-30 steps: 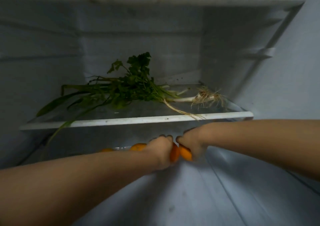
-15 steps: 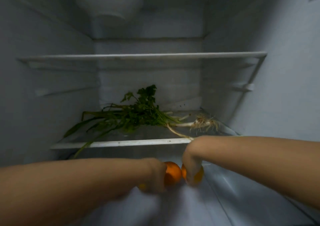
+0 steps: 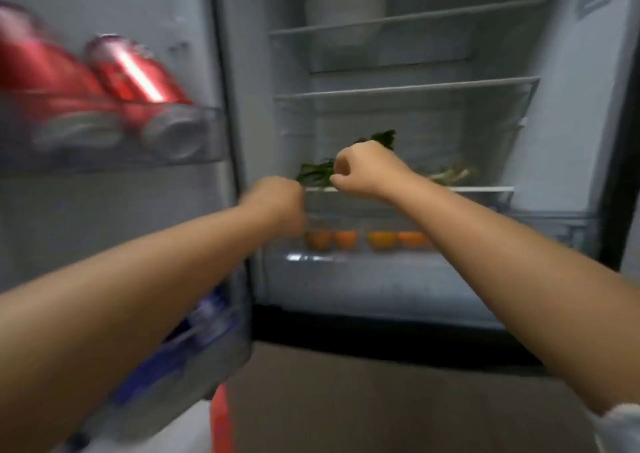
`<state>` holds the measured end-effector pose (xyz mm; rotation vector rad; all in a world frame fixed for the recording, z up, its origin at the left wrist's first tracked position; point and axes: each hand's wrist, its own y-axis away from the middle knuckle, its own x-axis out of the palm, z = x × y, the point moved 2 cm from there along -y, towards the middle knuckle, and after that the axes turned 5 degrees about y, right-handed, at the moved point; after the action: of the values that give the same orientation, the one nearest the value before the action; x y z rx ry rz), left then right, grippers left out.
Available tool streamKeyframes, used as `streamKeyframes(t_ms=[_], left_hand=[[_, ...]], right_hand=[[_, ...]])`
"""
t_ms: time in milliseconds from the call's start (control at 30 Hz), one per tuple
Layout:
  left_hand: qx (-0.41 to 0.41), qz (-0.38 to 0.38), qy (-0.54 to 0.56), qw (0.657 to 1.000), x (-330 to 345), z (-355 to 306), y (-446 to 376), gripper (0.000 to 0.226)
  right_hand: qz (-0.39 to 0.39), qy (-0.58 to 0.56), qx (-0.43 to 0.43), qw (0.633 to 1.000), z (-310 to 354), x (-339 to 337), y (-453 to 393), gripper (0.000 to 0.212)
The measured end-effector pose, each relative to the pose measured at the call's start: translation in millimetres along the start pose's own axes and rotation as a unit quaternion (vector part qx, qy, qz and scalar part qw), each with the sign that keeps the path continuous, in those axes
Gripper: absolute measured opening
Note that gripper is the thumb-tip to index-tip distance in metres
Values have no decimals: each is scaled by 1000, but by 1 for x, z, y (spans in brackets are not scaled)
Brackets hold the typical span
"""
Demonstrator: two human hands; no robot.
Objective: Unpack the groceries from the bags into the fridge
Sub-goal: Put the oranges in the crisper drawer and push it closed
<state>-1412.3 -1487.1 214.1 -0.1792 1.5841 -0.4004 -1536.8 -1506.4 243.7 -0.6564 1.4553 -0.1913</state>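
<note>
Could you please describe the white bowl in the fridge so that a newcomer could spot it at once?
Start at the open fridge and look to the highest wire shelf inside. The white bowl sits at its left end. It is the only thing on that shelf, pale and round, well above the green herbs and the row of oranges.

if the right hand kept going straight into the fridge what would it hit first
Probably the greens on the shelf: the right hand points at them and overlaps them in view, though depth is unclear in this blurred frame.
</note>
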Motion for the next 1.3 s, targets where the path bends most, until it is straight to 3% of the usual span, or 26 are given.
streamKeyframes(t_ms=[67, 267, 400, 533, 767, 1000, 1133, 1300], left_hand=[[-15, -18, 16, 1000, -7, 24, 60, 31], [-62, -171, -112, 977, -35, 120, 226, 24], [-188, -80, -93, 974, -29, 188, 297, 35], [-273, -51, -111, 954, -26, 261, 348, 36], [-426, 37, -126, 895, 4, 440, 446, 30], [-494, 141, -103, 852, 39, 607, 526, 29], [-505, 175, -73, 842, 70, 686, 556, 30], [-506, 270, -16, 819, 134, 780, 588, 33]], right_hand=[[-33, -40, -27, 998, 43, 0, 31, 26], [-90, -171, -135, 972, 176, -3, 113, 26], [-99, -233, -204, 946, 281, 10, 141, 30], [-29, -228, -302, 925, 403, 39, 158, 27], [88, -222, -340, 910, 588, 118, 149, 32], [215, -249, -358, 874, 760, 196, 150, 33], [272, -224, -376, 857, 832, 246, 158, 30], [349, -183, -369, 842, 908, 316, 162, 32]])
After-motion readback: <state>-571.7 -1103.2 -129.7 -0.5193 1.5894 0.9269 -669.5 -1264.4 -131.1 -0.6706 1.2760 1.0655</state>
